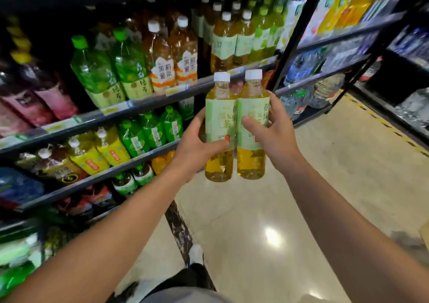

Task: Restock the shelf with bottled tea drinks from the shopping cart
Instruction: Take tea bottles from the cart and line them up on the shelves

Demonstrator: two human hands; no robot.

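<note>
I hold two bottles of yellow-green tea upright and side by side in front of me, both with white caps and pale green labels. My left hand (197, 144) grips the left tea bottle (219, 110) around its middle. My right hand (270, 128) grips the right tea bottle (251, 165) the same way. The two bottles touch each other. They hang in the air just in front of the shelf (148, 102), below a row of matching tea bottles (224, 40) standing on the upper board.
The shelf unit on the left holds several rows of green, orange, yellow and pink drink bottles. A black upright post (294, 38) separates it from racks of water bottles (299, 70) on the right. Shiny beige floor (267, 209) lies below. My shoe (196, 254) shows near the shelf base.
</note>
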